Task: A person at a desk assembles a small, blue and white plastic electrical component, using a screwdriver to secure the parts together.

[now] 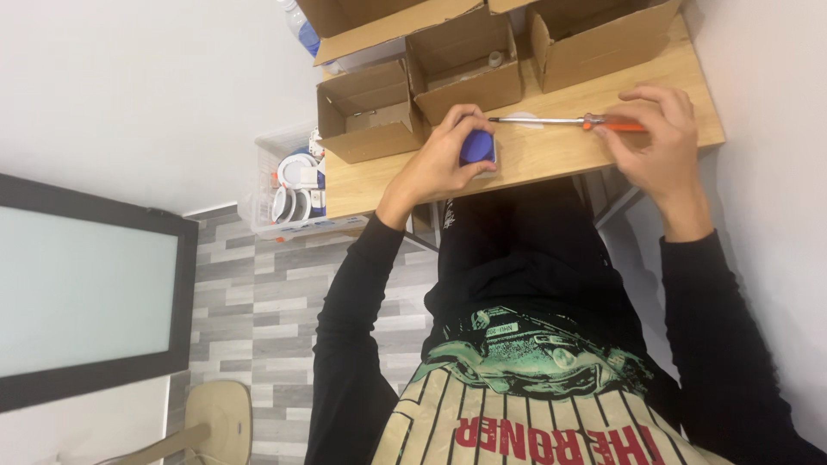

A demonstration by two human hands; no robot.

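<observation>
Two hands work at the tabletop (551, 155) edge. Left hand (444, 159) is curled shut over a blue cap (476, 146), pinning it flat, likely to steady it. Right hand (659, 138) pinches the orange handle of a screwdriver (560, 121), fingers closed, shaft lying level and its tip pointing toward the cap. Open boxes (465, 65) stand behind, within reach.

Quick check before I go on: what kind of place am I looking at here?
Probably a small home workshop or packing corner: a wooden table against a white wall, open cardboard boxes on it, and a clear bin of parts beside it on grey plank flooring.
</observation>
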